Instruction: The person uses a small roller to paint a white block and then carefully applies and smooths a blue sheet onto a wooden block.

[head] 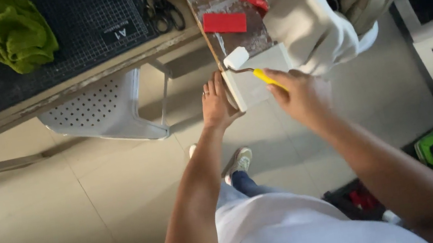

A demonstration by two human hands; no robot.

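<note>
Right hand point(300, 96) grip clamped on one mini paint roller point(245, 64), left hand point(216, 104) flat against the board point(240, 35); one red scraper point(224, 23), one scissors point(162, 7) on the bench point(75, 83).

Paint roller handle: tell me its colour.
Yellow. The paint roller handle is gripped in the right hand; the head view shows it.

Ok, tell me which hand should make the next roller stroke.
Probably the right hand: it already grips the roller by its yellow handle, head on the board. The left hand steadies the board's edge.
</note>
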